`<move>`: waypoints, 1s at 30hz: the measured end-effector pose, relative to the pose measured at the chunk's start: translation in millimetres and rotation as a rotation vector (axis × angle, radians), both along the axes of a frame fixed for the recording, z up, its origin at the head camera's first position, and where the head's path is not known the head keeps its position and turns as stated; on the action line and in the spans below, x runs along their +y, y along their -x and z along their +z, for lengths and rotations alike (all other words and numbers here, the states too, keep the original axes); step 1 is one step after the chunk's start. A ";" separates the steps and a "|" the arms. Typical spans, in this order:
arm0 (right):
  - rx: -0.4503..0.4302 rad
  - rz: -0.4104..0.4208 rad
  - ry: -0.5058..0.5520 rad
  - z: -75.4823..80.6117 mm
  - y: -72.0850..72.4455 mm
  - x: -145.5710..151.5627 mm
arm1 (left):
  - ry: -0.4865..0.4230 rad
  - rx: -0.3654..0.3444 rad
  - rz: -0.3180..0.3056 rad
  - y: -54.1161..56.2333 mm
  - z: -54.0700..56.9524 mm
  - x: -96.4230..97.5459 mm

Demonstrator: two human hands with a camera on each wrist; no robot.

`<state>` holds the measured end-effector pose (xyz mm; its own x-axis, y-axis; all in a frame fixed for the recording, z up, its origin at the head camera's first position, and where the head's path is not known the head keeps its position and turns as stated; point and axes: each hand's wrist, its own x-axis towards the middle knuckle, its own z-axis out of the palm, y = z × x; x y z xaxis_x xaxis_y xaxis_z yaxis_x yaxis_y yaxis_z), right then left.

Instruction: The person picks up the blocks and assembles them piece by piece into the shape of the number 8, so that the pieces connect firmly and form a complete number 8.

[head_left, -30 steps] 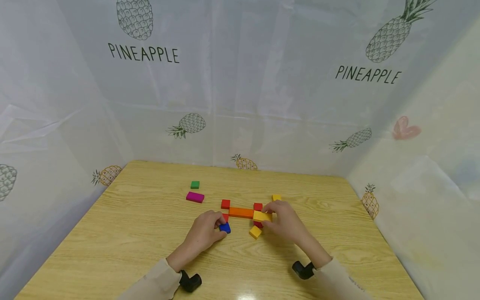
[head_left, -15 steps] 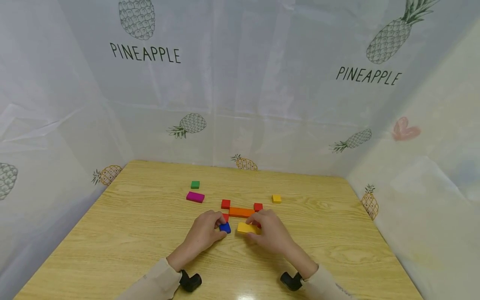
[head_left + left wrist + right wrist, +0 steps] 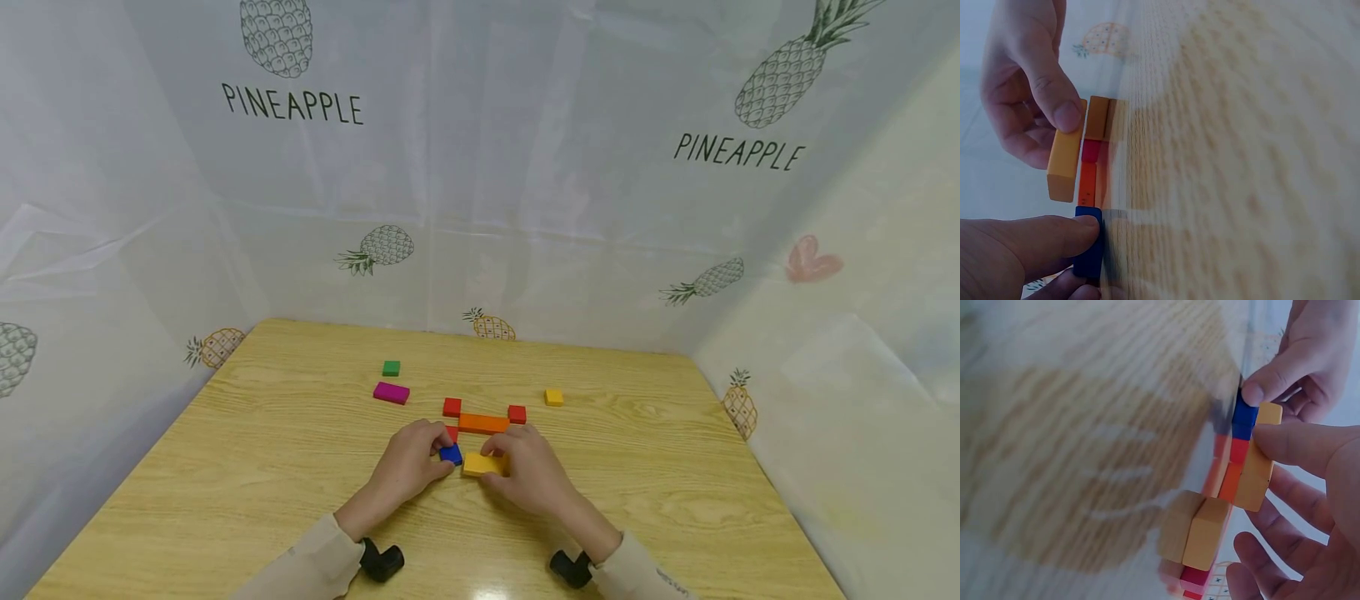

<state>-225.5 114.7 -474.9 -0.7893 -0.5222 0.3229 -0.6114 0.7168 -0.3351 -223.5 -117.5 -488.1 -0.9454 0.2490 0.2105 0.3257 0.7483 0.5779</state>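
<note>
Right hand (image 3: pixel 528 473) pinched smooth, oblong yellow block (image 3: pixel 475 465), flat-faced, raised just above worktop (image 3: pixel 637 467), well in from left and right edges. Left hand (image 3: pixel 409 460) pinched shorter, deep blue block (image 3: pixel 452 455) nearby.

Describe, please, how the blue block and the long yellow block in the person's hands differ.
Length: the blue block is short; the long yellow block is clearly longer.
Height: the blue block sits at the table, while the long yellow block is held raised above it.
Shared: both are flat-sided and pinched, one by the left hand, one by the right hand.
</note>
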 end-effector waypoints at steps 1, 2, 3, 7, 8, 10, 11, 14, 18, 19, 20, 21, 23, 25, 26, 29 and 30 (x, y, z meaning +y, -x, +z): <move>0.010 0.003 0.002 -0.6 0.0 -0.4 | 0.001 -0.002 0.001 0.2 0.1 0.0; 0.021 0.006 0.004 -1.2 0.1 -0.8 | 0.003 -0.003 0.002 0.4 0.1 0.0; 0.038 0.010 0.004 -1.7 0.2 -1.1 | 0.002 -0.003 0.001 0.5 0.3 -0.1; 0.046 0.005 -0.002 -3.6 0.8 -2.5 | 0.002 -0.008 -0.001 1.1 0.5 -0.1; 0.045 0.003 -0.007 -4.0 0.9 -2.9 | 0.001 -0.008 -0.002 1.3 0.5 -0.1; 0.033 -0.004 -0.019 -4.7 1.0 -3.7 | 0.002 -0.007 -0.003 1.6 0.1 -0.2; 0.032 -0.006 -0.024 -4.7 0.8 -4.1 | 0.003 -0.008 -0.003 1.7 -0.2 -0.3; 0.034 -0.012 -0.037 -5.0 0.1 -5.2 | 0.006 -0.004 -0.005 1.8 -1.0 -0.6; 0.041 -0.019 -0.049 -5.3 -1.0 -6.3 | 0.007 -0.002 -0.004 1.7 -1.8 -0.9; 0.041 -0.022 -0.052 -5.3 -1.1 -6.7 | 0.006 -0.004 -0.004 1.7 -1.8 -0.9; 0.041 -0.024 -0.056 -5.3 -1.4 -6.9 | 0.005 -0.006 -0.004 1.7 -1.9 -0.9; 0.041 -0.025 -0.059 -5.3 -1.6 -7.2 | 0.005 -0.008 -0.003 1.7 -1.9 -0.9; 0.042 -0.024 -0.065 -5.0 -2.1 -7.8 | 0.005 -0.009 -0.002 1.7 -1.7 -0.8; 0.044 -0.020 -0.066 -4.5 -2.5 -8.3 | 0.006 -0.009 0.000 1.9 -1.8 -0.8; 0.045 -0.018 -0.068 -4.4 -2.7 -8.6 | 0.006 -0.008 0.000 1.9 -1.7 -0.9; 0.050 -0.013 -0.067 -4.5 -2.9 -8.9 | 0.004 -0.007 0.000 1.9 -1.5 -0.9; 0.052 -0.013 -0.068 -4.8 -2.8 -8.9 | 0.003 -0.008 -0.001 1.8 -1.3 -0.9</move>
